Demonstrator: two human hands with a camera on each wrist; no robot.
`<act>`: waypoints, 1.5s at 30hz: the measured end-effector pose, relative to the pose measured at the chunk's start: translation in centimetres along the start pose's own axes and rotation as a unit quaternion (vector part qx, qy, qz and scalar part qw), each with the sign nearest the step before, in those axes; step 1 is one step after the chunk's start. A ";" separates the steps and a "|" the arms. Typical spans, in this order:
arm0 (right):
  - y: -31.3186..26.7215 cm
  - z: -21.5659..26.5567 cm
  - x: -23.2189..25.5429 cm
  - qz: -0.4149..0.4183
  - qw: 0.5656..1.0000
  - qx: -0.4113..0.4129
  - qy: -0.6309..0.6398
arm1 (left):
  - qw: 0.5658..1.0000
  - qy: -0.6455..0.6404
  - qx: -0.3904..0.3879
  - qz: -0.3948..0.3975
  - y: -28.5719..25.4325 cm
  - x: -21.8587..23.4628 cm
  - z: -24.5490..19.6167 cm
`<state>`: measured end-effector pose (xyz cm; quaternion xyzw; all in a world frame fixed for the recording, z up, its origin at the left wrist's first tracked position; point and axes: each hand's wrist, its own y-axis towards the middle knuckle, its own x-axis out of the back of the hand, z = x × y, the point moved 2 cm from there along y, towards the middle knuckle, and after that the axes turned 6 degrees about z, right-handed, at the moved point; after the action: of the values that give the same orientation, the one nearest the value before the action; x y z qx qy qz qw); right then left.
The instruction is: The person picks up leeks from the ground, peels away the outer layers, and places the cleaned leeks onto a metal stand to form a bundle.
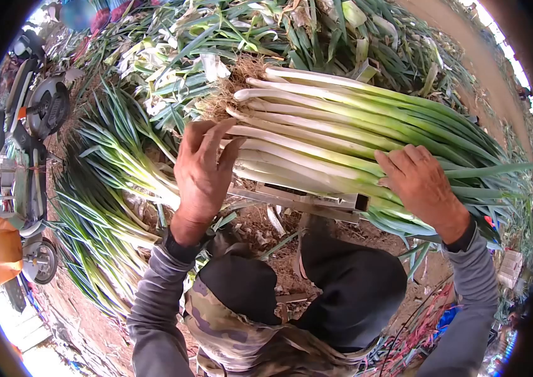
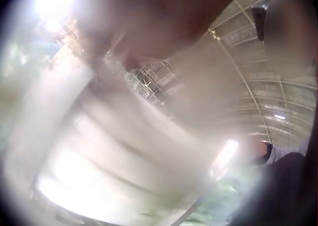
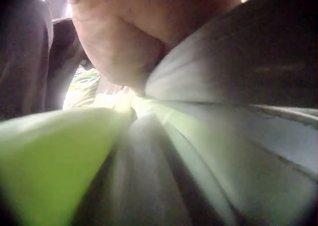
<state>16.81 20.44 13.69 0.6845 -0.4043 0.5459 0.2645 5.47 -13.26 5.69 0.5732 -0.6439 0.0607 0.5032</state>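
Observation:
A row of long green onions [image 1: 316, 125] lies side by side across a low rack [image 1: 298, 204], brown roots at the left and green leaves at the right. My left hand [image 1: 203, 166] is at the white root end, with thumb and fingers around the end of one near stalk. Blurred white stalks [image 2: 124, 156] fill the lower left wrist view, below the hand. Over the green part, my right hand [image 1: 420, 185] has its fingers curled on a near green onion. In the right wrist view, green and pale stalks [image 3: 198, 156] run below the hand.
More green onions [image 1: 109, 207] lie on the ground at the left. A heap of leaves and trimmings [image 1: 178, 69] rises behind the row. A parked motorbike [image 1: 40, 113] stands at far left. Coloured strings [image 1: 405, 327] lie at lower right.

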 end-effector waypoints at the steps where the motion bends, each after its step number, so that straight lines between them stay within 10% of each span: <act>1: -0.1 0.0 0.1 0.010 1.000 -0.005 0.005 | 0.998 -0.057 0.008 0.033 0.4 -0.3 -0.6; 24: -0.1 -0.2 4.6 0.043 0.974 -0.059 0.213 | 0.996 -0.001 -0.081 0.048 -1.1 -3.9 -0.1; 45: 19.5 1.2 -1.2 0.155 0.951 0.026 0.265 | 0.975 0.128 -0.154 0.098 -2.1 -5.2 -0.4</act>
<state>0.90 9.37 10.63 0.4503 -0.4067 0.7523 0.2567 6.53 -10.14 1.11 0.4108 -0.6283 0.0829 0.6554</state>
